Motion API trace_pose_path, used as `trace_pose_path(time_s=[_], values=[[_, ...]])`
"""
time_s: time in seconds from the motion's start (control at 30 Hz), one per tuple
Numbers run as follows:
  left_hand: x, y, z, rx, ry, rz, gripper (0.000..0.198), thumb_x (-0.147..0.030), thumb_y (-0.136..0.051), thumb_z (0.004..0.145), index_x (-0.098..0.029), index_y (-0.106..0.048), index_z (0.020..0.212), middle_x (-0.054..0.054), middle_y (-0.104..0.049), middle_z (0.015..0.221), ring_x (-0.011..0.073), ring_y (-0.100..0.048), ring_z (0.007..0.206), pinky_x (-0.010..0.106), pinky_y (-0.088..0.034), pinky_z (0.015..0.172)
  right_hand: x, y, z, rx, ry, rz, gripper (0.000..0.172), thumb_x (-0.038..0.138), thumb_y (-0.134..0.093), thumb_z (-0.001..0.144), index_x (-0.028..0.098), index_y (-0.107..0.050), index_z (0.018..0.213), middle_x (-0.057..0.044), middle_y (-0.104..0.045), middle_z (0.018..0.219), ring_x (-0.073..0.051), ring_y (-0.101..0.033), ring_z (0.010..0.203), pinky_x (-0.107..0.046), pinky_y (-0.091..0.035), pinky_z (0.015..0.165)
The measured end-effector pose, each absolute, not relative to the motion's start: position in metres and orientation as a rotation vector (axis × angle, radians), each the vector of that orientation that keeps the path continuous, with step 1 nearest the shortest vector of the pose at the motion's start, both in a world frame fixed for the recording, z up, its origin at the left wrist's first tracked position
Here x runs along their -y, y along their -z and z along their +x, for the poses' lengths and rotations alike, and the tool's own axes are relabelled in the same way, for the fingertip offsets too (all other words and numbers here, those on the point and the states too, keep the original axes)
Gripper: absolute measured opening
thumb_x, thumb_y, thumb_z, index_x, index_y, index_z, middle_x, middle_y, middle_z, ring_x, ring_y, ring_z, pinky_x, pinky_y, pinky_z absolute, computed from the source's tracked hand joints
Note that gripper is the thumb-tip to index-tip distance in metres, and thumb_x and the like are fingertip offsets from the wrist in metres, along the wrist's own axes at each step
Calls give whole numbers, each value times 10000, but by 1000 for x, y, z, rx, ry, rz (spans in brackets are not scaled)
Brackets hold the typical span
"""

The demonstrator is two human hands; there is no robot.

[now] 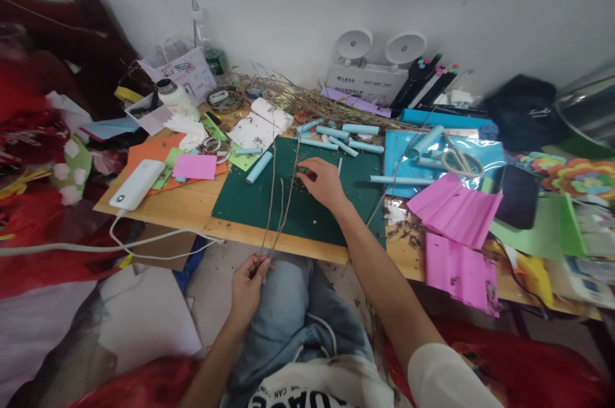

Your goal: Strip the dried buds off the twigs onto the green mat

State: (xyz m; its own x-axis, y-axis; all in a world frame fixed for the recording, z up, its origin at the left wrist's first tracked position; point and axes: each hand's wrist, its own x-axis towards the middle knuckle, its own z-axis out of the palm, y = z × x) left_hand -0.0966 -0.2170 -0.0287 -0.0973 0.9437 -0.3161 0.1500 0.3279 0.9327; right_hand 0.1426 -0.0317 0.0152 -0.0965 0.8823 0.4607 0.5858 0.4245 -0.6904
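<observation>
My left hand [247, 285] is below the table edge, over my lap, pinched shut on the lower ends of a few thin dry twigs [281, 200]. The twigs run up across the dark green cutting mat [254, 203] toward the back of the table. My right hand [323, 182] rests on the mat with its fingers curled down onto small dark bits near the twigs' upper part. What its fingertips hold is too small to make out. Light blue paper rolls [343, 137] lie just beyond the right hand.
A white power bank [137, 184] with a cable lies at the left, by orange and pink sheets [195, 166]. Folded pink paper [454, 209], scissors [461, 161] on blue sheets and a black phone [516, 196] are at the right. A heap of dry twigs [307, 100] lies at the back.
</observation>
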Motion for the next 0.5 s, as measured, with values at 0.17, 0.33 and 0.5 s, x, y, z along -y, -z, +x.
trace_pose_path(time_s=[0.17, 0.33, 0.5], values=[[217, 30, -97, -1524, -937, 1044, 382, -529, -674, 764, -154, -644, 828, 22, -656, 664, 103, -470, 516, 233, -385, 533, 30, -11, 141, 1800, -404, -1251, 181, 199, -547, 890, 205, -725, 928, -60, -734, 894, -186, -679, 847, -316, -523, 809], [217, 31, -98, -1521, -943, 1062, 369, -523, -664, 778, -159, -638, 835, 19, -657, 674, 104, -458, 515, 236, -384, 529, 32, -9, 136, 1696, -425, -1304, 177, 186, -554, 851, 192, -729, 877, -52, -732, 810, -173, -677, 750, -295, -523, 750], [216, 28, -97, -1516, -929, 1076, 375, -532, -658, 781, -159, -635, 823, 19, -655, 671, 104, -445, 509, 239, -384, 536, 33, -7, 130, 1558, -522, -1366, 178, 216, -555, 826, 192, -731, 840, -43, -726, 752, -179, -680, 696, -297, -532, 690]])
